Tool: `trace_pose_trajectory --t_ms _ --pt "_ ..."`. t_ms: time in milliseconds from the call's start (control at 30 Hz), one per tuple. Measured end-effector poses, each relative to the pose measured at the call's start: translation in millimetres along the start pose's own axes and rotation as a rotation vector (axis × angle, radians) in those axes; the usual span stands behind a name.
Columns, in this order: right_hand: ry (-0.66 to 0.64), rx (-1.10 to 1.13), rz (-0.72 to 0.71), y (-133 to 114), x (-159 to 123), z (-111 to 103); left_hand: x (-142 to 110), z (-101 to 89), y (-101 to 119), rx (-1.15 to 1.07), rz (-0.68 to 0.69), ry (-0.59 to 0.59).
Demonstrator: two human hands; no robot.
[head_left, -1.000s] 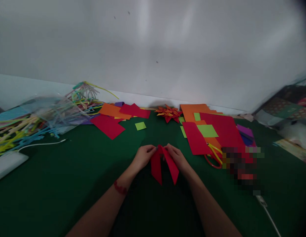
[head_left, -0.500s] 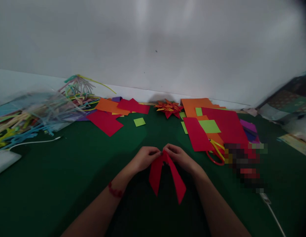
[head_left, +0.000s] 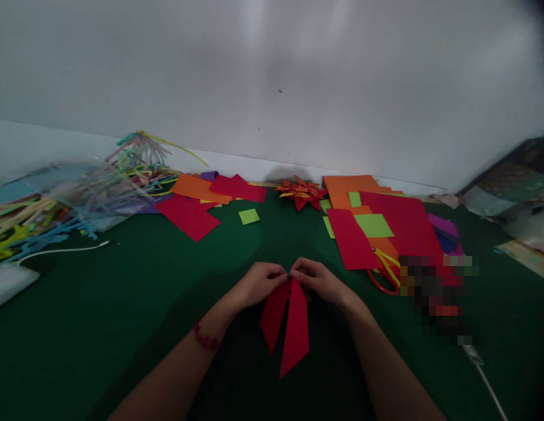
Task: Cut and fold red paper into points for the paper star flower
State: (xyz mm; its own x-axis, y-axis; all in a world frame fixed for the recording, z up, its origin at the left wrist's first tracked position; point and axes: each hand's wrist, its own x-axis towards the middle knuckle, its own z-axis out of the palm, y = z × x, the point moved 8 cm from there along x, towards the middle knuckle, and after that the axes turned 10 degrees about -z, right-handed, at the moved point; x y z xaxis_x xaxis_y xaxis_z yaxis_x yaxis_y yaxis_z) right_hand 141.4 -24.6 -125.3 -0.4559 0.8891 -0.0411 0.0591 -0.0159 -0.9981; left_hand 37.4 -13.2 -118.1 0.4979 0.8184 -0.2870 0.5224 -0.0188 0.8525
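Over the green tabletop [head_left: 135, 351], a folded red paper [head_left: 297, 336] is hanging below the fingertips, its long flaps pointing to the near side. The left hand [head_left: 260, 283] and right hand [head_left: 319, 283] are pinching its top, almost together — neither clearly nearer. Farther off, a spiky paper flower [head_left: 301, 194] is sitting straight ahead, yellow-and-red scissors [head_left: 386, 268] are lying rightward, and a small green square [head_left: 249, 216] is resting ahead-left.

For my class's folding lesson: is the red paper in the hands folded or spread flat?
Folded: the red paper hangs as two angled flaps meeting at the top.
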Motion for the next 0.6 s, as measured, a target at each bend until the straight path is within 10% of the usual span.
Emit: trace_pose_trajectory --t_ms 600 --pt "0.182 -0.196 -0.115 -11.4 2.7 -10.5 2.2 2.2 0.1 -0.08 0.006 0.046"
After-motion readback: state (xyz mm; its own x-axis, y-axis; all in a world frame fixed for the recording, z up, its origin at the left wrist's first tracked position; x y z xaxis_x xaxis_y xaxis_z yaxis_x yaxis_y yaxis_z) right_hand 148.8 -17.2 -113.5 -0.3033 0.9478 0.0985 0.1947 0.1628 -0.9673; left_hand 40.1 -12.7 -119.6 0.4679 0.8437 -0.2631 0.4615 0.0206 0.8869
